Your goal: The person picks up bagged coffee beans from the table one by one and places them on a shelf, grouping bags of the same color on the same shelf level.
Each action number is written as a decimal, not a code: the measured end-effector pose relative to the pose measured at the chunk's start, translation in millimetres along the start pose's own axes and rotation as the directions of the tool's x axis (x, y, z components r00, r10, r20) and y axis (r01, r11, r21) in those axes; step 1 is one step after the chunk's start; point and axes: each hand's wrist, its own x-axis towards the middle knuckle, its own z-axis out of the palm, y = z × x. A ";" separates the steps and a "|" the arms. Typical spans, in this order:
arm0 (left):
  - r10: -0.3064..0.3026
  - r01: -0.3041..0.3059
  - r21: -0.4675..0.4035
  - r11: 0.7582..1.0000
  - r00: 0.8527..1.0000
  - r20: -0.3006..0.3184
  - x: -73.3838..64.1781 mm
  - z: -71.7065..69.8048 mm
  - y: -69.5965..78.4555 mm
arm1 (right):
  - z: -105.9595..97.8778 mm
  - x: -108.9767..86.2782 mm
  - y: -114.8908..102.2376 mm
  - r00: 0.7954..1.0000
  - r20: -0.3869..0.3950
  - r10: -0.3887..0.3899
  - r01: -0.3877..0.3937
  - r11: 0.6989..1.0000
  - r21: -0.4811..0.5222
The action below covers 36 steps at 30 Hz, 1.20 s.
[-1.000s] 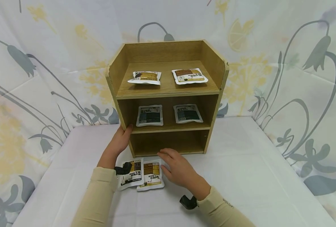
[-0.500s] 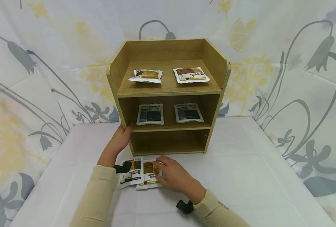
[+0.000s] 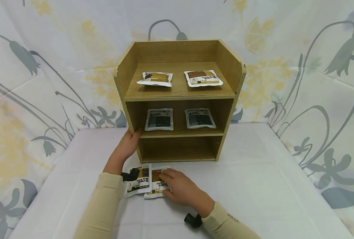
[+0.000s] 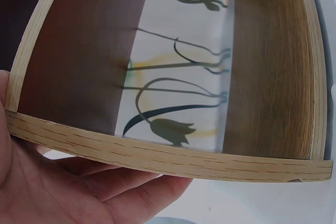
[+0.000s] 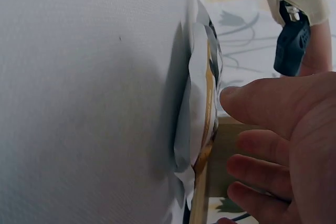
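My left hand [image 3: 126, 146] holds the left side panel of a small wooden shelf [image 3: 181, 98], its thumb at the front edge and its fingers along the outside, as the left wrist view shows. My right hand [image 3: 183, 189] reaches over the right one of two flat sealed pouches on the table. This pouch [image 3: 156, 192], white with brown and yellow print, is partly covered by the hand. In the right wrist view the thumb and fingers [image 5: 257, 174] are spread and slightly bent, close over the pouch [image 5: 202, 98]. The left pouch [image 3: 143, 181] overlaps its neighbour's edge.
The top board carries two brown-and-white pouches, a left one [image 3: 156, 79] and a right one [image 3: 203, 78]. On the middle board lie two dark green pouches, a left one [image 3: 159, 119] and a right one [image 3: 200, 118]. A white cloth [image 3: 269, 186] covers the table; flowered fabric hangs behind.
My right hand has moved left and slightly down, from beside the right pouch to over it. The left hand keeps its hold on the shelf's side.
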 end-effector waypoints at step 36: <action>-0.001 0.001 -0.020 1.000 1.000 0.002 -0.6 -0.4 -0.6 | 8.3 15.7 -11.8 0.994 0.106 0.000 0.006 0.998 -0.060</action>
